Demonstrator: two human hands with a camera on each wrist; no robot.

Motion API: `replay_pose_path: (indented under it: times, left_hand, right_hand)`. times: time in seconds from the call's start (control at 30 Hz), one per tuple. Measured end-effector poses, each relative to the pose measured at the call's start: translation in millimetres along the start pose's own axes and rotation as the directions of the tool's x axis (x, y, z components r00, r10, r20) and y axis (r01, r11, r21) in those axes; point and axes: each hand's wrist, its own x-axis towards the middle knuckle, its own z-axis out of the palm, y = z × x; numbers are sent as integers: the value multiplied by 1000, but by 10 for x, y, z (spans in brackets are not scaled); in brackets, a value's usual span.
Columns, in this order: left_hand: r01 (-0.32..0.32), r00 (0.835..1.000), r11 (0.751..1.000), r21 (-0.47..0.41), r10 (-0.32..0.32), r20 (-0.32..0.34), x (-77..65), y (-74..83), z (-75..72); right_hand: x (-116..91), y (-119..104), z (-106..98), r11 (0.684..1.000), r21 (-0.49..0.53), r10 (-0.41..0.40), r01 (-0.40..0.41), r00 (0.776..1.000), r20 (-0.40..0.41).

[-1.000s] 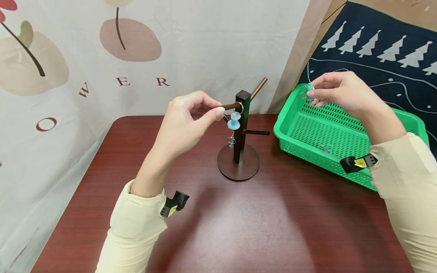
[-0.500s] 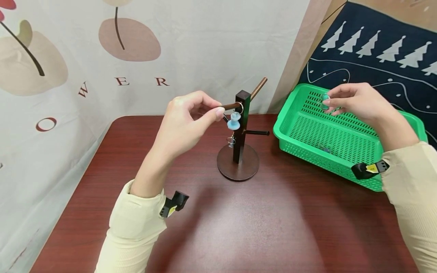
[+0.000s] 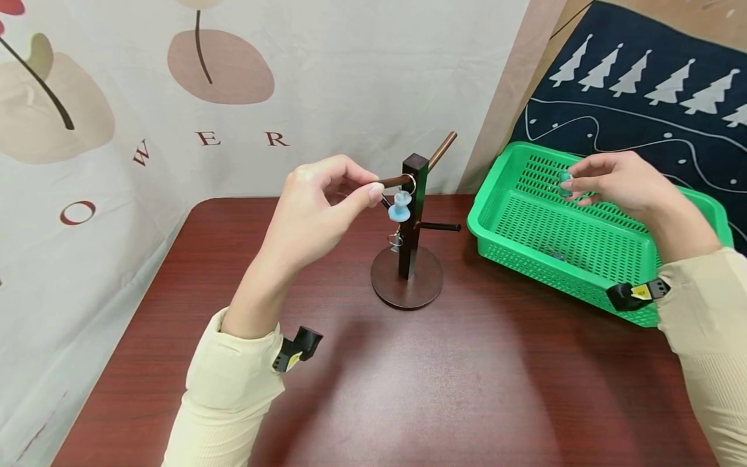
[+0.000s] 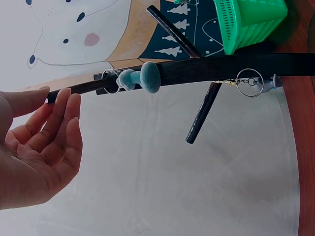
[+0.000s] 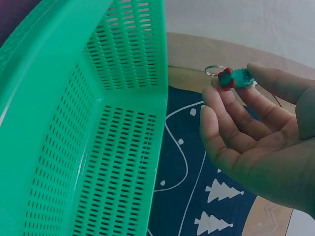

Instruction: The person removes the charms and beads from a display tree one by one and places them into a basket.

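Observation:
My left hand (image 3: 318,211) pinches the end of the upper peg (image 3: 397,181) on a dark wooden stand (image 3: 411,250), thumb against fingertips. From that peg a light blue pushpin-shaped keychain (image 4: 148,77) hangs by its ring, close to the post. Lower down, a greyish keychain (image 4: 268,83) with a ring and short chain hangs at the stand. Over the green basket (image 3: 481,243), my right hand (image 3: 633,185) holds a small green keychain (image 5: 241,77) with a red part and a metal ring, between thumb and fingers.
Inside the basket lies a small bluish-grey item (image 3: 556,255), too small to identify. Two other pegs stick out of the stand, a brown one (image 3: 443,150) at the top and a black one (image 3: 440,227) lower. A printed cloth (image 3: 350,78) hangs behind the reddish-brown table (image 3: 327,389).
My right hand has moved right and slightly down over the basket, carrying the green keychain. The left hand stays at the peg.

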Motion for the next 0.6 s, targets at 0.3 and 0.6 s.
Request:
replay_pose_path:
  times: [0.3,0.6]
  left_hand:
    - [-2,1000,1000,0,2,-1,5,0,1]
    - [2,1000,1000,-1,-2,-1,4,-8,1]
  right_hand:
    - [-9,67,-18,1000,20,11,-11,1000,-9]
    - [-7,23,-32,998,61,-3,2,1000,12]
